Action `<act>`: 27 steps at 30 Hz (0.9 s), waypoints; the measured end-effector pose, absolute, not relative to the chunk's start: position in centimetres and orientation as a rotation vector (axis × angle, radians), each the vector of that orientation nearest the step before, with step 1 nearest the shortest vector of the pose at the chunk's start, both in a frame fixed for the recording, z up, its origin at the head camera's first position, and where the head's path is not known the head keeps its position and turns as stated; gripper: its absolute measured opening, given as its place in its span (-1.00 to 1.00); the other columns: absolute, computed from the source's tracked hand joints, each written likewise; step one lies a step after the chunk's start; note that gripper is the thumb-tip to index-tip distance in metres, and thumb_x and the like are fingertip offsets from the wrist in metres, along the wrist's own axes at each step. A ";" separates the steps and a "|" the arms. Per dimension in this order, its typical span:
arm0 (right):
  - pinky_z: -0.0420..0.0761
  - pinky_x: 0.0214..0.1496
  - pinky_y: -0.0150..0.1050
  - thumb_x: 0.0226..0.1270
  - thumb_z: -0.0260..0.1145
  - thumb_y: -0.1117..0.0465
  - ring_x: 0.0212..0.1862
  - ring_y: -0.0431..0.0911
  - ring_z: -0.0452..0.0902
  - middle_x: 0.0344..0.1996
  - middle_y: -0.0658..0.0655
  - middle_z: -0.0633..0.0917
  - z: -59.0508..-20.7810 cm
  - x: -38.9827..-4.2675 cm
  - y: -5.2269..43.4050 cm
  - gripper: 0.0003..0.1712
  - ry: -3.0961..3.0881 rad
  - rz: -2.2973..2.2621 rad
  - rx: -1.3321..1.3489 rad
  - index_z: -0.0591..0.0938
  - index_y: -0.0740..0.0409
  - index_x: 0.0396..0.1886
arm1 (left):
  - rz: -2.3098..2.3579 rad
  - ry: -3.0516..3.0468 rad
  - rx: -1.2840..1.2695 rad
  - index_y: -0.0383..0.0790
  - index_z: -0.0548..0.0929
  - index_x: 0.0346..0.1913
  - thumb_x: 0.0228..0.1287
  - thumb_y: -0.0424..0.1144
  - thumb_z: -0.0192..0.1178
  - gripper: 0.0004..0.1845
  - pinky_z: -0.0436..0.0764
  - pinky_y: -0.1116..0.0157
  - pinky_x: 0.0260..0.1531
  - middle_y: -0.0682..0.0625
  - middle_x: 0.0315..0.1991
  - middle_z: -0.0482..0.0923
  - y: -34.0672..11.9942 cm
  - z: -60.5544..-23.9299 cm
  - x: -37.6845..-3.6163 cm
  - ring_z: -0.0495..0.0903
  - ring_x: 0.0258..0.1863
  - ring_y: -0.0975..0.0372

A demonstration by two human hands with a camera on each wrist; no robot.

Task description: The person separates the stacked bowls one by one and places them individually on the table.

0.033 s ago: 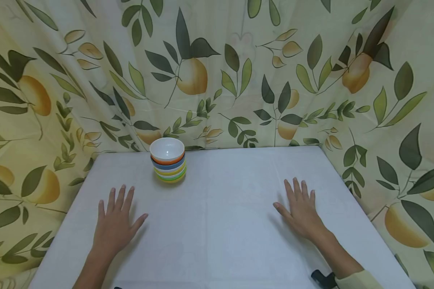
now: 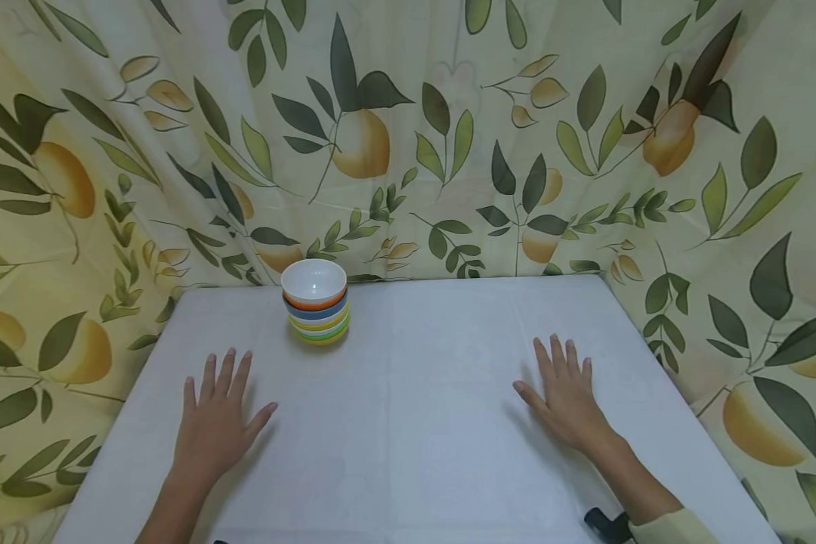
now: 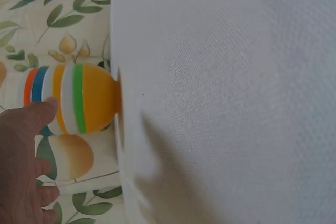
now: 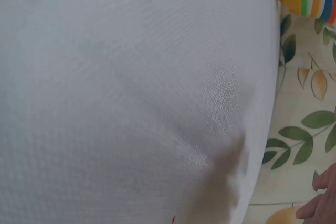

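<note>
"Fruit-printed cloth [image 2: 421,45] hangs behind a white-covered desk [image 2: 394,423]. Where's the stack of bowls [image 2: 318,311]?"

"Near the desk's back edge, ahead of the left hand [image 2: 214,427] and slightly to its right, well apart from the right hand [image 2: 567,404]."

"And how are the hands?"

"Both are wide open, backs up, fingers spread, thumbs out, gripping nothing; their shadows fall on the desk."

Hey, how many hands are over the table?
2: the left hand over the left side of the table, nearer the bowls, and the right hand over its right side.
</note>
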State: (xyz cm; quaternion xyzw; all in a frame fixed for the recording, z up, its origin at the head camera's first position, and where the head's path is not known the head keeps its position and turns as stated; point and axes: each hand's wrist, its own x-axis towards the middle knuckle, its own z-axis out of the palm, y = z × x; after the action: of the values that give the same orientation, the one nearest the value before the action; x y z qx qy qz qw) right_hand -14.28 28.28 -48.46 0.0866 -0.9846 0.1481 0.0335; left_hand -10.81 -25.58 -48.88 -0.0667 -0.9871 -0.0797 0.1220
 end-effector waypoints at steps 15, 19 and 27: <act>-0.17 0.56 0.46 0.58 0.22 -0.17 0.61 0.48 -0.23 0.61 0.55 0.01 -49.1 -14.5 28.1 0.01 -2.938 0.589 0.339 0.04 0.37 0.66 | -0.284 -2.853 -0.218 -0.37 0.11 0.64 0.36 0.15 0.32 0.03 -0.08 -0.41 0.49 -0.45 0.58 0.09 -25.2 -49.1 -11.3 -0.06 0.60 -0.32; -0.04 0.58 0.42 0.54 0.29 -0.15 0.62 0.42 -0.17 0.62 0.49 0.06 -49.3 -15.4 27.0 0.03 -2.909 0.631 0.394 0.06 0.34 0.67 | -0.411 -2.843 -0.201 -0.49 0.11 0.60 0.35 0.06 0.38 0.03 0.12 -0.39 0.45 -0.52 0.53 0.16 -25.0 -49.1 -11.8 0.03 0.56 -0.36; 0.00 0.61 0.32 0.51 0.30 -0.21 0.67 0.26 -0.15 0.66 0.35 0.08 -47.6 -18.7 23.1 0.07 -2.896 0.714 0.526 0.04 0.26 0.70 | -0.718 -2.903 -0.088 -0.52 0.07 0.60 0.34 0.01 0.42 0.06 0.17 -0.34 0.46 -0.52 0.55 0.12 -23.8 -48.5 -14.4 0.04 0.57 -0.34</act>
State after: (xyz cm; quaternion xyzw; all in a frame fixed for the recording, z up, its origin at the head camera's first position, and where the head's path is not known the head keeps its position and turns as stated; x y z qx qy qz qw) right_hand -18.67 23.07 -47.59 0.1734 -0.9547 0.2352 0.0564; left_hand -14.40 -23.84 -48.54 -0.0294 -0.9676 -0.2393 0.0750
